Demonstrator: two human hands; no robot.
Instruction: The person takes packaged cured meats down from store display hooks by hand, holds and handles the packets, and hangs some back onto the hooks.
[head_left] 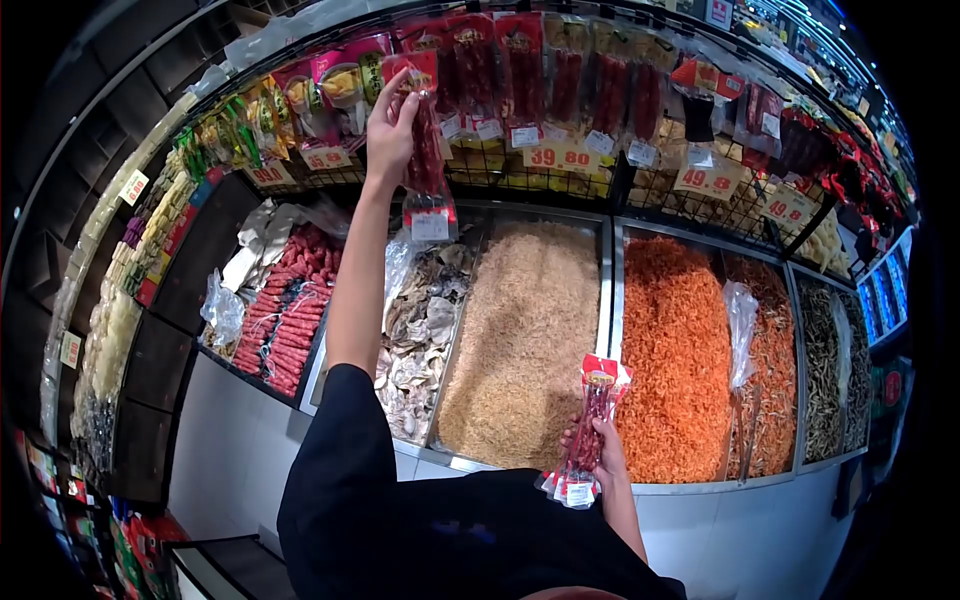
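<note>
We see the left hand [393, 135] gripping a red-topped plastic packet of dark-red sausages [426, 155] at upper centre, whether unhooked we cannot tell, the right hand [612, 458] clasping several matching packets [592, 415], apparently already gathered, lower right of centre, and more packets [522, 75] hanging unpicked along the top.

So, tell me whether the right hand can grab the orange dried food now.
Likely not freely: the right hand is close beside the orange dried food, but its grip is full of red packets.
</note>
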